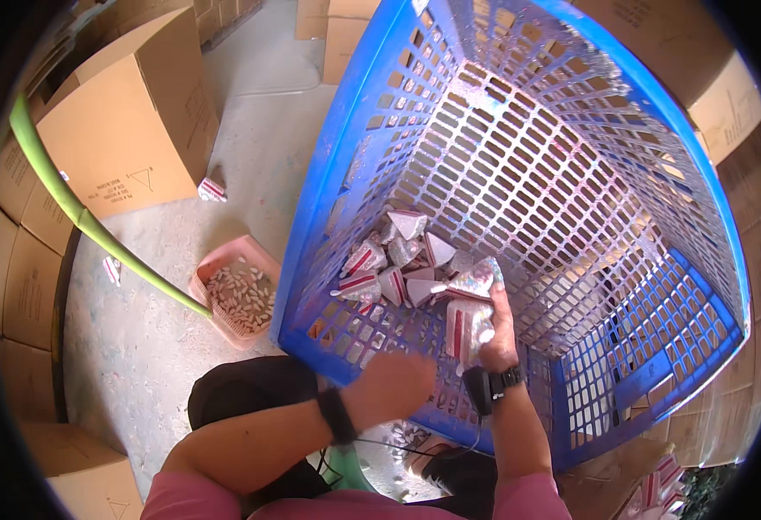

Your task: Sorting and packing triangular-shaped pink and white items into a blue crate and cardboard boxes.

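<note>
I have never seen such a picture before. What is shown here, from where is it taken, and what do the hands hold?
A camera worn on a person's head looks down at two bare hands; no machine is here. A big blue plastic crate is tilted on the concrete floor. Inside lie small triangular packets, white with red stripes. The right hand has several packets in its grip. The left hand is closed at the crate's rim; what it holds is hidden. Left of the crate are a pink basket, a green hose and cardboard boxes.

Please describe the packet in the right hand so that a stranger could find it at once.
Find the big blue crate tilted on its side. At its lower wall lies a pile of small packets. The held packet is the only one lifted, gripped in the right hand.
</note>
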The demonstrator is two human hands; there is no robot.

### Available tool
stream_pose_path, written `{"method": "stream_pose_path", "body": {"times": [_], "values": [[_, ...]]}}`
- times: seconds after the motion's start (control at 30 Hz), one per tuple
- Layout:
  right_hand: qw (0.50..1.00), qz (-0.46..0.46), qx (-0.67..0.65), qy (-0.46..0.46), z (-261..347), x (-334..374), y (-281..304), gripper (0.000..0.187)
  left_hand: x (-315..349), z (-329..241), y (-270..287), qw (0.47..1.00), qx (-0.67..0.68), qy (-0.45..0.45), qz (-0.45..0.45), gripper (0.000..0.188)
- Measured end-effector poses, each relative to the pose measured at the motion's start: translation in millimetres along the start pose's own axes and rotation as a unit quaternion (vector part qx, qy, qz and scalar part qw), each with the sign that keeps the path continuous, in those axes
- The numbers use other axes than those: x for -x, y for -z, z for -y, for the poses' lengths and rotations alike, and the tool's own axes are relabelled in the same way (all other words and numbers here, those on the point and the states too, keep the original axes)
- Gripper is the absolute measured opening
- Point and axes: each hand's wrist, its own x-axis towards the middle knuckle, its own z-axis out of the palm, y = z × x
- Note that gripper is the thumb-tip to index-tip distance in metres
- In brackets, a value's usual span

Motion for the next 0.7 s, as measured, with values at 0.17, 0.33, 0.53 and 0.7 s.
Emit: {"method": "stream_pose_path", "body": {"times": [0.17, 0.33, 0.53, 0.7], "values": [[0.998, 0.019, -0.033, 0.044, 19.3, 59.6, -23.6, 0.042, -14.4, -3.0, 21.8, 0.960, 0.076, 0.006, -0.268, 0.026], [0.999, 0.014, -0.029, -0.019, 32.4, 102.5, -6.7, 0.045, -9.8, -19.3, 11.3, 0.971, -0.017, -0.146, -0.189, 0.023], [0.998, 0.025, -0.004, -0.051, 36.5, 129.7, -3.1, 0.050, 8.4, -36.0, 7.8, 0.960, -0.094, -0.205, -0.168, 0.023], [0.991, 0.088, 0.040, -0.089, 37.7, 156.5, 5.2, 0.060, 23.0, -49.4, 4.2, 0.954, 0.029, -0.297, 0.023, 0.020]]}}
